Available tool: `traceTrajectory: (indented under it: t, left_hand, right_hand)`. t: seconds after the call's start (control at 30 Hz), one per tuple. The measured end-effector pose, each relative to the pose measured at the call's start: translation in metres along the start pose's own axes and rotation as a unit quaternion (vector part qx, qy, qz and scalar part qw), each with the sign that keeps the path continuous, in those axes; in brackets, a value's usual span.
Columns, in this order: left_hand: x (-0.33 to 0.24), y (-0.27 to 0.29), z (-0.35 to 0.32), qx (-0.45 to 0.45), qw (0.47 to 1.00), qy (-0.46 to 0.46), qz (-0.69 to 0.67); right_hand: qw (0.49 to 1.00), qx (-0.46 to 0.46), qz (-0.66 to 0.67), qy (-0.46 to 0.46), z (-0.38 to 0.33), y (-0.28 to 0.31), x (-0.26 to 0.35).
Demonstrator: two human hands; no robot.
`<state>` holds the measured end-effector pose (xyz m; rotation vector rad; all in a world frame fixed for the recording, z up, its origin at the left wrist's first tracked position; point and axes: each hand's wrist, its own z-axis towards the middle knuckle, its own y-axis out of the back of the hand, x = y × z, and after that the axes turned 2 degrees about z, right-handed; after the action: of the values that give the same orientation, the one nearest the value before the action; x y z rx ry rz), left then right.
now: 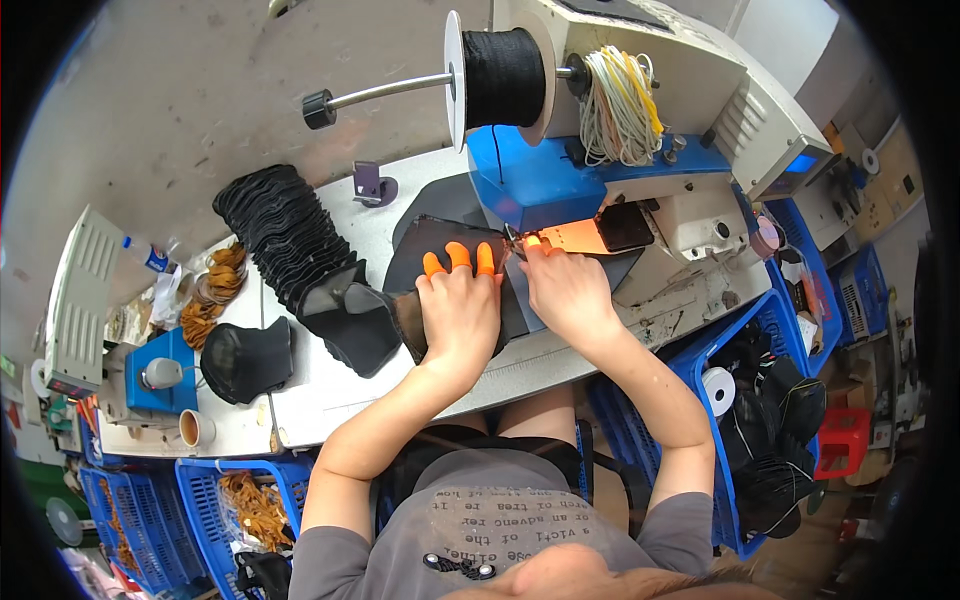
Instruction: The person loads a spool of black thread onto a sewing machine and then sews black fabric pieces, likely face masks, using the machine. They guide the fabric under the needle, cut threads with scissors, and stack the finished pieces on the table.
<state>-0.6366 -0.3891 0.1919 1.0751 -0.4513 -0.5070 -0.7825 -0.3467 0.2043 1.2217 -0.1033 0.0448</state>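
My left hand (460, 312) lies on a black shoe-upper-like fabric piece (432, 238), its fingers spread and tipped with orange finger covers. My right hand (570, 295) is beside it, close to the front of a blue machine head (540, 195). Its thumb and forefinger are pinched together at the edge of the fabric. A small dark metal part shows at those fingertips, but I cannot make out whether it is a held tool or part of the machine. Lit orange, a flat plate (572, 236) extends to the right of the fingers.
A long row of stacked black pieces (285, 235) lies left of my hands, near a single black piece (245, 362). Above hangs a black thread spool (505, 85). A phone (625, 227) rests on the machine. Blue baskets (735, 340) flank me; a paper cup (197, 429) stands left.
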Motion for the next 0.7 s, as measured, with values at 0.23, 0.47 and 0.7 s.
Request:
traceTrajectory:
  t: [0.23, 0.47, 0.7]
  left_hand:
    - [-0.001, 0.002, -0.002, 0.003, 1.0, -0.001, -0.018]
    - [0.005, 0.009, -0.012, -0.031, 0.998, -0.034, -0.054]
    - [0.024, 0.024, -0.049, -0.053, 0.984, -0.113, -0.126]
  right_hand:
    - [1.0, -0.003, 0.011, 0.014, 0.008, 0.0, 0.001]
    - [0.994, -0.036, 0.083, -0.061, -0.008, 0.011, 0.0]
    - [0.957, -0.025, 0.286, -0.04, -0.038, 0.02, -0.005]
